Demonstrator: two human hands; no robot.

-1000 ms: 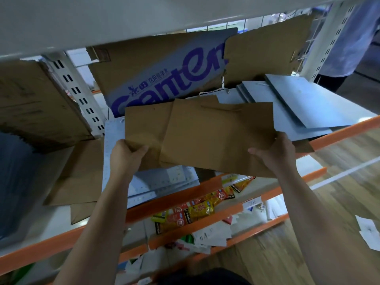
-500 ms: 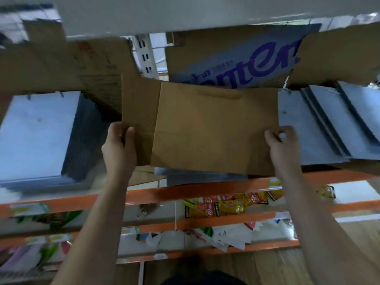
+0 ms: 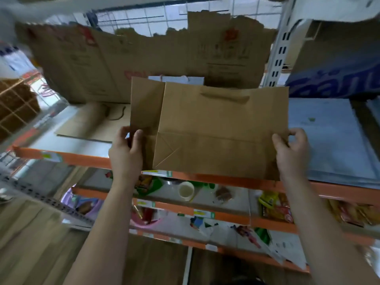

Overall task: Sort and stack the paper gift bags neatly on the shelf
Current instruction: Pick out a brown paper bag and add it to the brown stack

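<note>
I hold flat brown paper gift bags [image 3: 222, 132] level in front of the shelf, the top one shifted right over another brown bag [image 3: 146, 108] beneath. My left hand [image 3: 126, 151] grips the left edge of the lower bag, thumb on top. My right hand [image 3: 292, 153] pinches the right edge of the upper bag. A white bag's top edge [image 3: 193, 80] peeks out behind them. A stack of pale blue bags [image 3: 327, 136] lies on the shelf to the right. The shelf's orange front rail [image 3: 61, 157] runs below the bags.
A flat brown bag or cardboard sheet [image 3: 92, 124] lies on the shelf at left. Torn cardboard [image 3: 144, 58] lines the back. A white upright post [image 3: 277, 50] stands at right. Lower shelves hold snack packets [image 3: 273, 206] and a cup [image 3: 186, 190].
The view and the held brown bags have swung left along the shelf. The blue stack now lies to the right. Both hands keep their grip on the bags.
</note>
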